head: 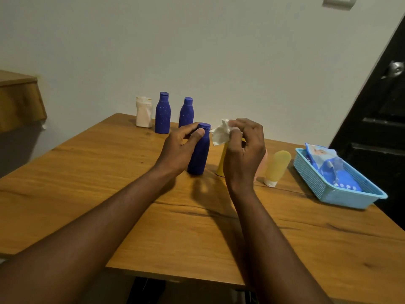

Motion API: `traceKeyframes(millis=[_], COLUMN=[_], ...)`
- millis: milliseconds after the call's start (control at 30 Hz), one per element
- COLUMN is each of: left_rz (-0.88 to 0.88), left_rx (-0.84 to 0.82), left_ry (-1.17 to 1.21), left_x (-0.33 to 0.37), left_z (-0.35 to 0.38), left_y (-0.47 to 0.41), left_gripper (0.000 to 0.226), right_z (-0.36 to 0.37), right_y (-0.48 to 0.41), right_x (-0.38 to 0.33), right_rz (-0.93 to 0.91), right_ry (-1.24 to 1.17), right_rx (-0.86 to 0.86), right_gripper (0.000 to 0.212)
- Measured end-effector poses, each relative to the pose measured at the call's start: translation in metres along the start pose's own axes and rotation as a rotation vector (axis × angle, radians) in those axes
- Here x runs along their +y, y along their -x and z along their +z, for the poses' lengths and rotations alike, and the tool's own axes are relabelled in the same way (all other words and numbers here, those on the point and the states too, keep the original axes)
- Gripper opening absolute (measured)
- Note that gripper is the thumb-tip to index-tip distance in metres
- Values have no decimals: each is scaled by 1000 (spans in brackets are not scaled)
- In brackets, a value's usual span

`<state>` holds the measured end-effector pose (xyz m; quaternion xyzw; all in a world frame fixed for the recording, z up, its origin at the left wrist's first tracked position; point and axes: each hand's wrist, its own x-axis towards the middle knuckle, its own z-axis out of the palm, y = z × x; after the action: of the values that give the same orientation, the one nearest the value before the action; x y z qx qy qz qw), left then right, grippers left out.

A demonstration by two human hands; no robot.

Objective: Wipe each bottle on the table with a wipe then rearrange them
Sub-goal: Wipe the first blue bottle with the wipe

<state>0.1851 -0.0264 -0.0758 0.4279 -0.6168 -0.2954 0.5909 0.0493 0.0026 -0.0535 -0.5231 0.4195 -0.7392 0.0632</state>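
My left hand (179,148) grips a blue bottle (200,154) near its cap; the bottle stands upright on the wooden table (87,183). Just right of the cap, my right hand (243,150) pinches a crumpled white wipe (221,133). Behind my right hand a yellow bottle (221,163) and a pink one (262,165) are mostly hidden. A yellow tube (277,167) stands on its white cap further right. At the back stand a white bottle (144,112) and two blue bottles (163,113) (186,113).
A light blue plastic basket (317,183) holding a pack of wipes (328,165) sits near the table's right edge. A black door (381,119) stands behind it. A wooden shelf (17,99) juts from the wall at the left.
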Motion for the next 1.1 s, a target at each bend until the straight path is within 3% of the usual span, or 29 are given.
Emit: traceKeyframes(millis=[200,900,1100], left_rz=[-8,-31,27], left_rx=[-16,-14,181], left_ry=[-11,5,-72], left_x=[-2,-5,-7], left_z=[12,17,1], left_y=[-8,-10,-10], left_gripper=[40,41,25], right_z=[-1,-3,-3], right_y=[-3,-5,-5], right_x=[9,8,5], right_rz=[-82,-86,-94], right_ry=[83,77,44], right_rx=[22,52,47], right_gripper=[17,25,42])
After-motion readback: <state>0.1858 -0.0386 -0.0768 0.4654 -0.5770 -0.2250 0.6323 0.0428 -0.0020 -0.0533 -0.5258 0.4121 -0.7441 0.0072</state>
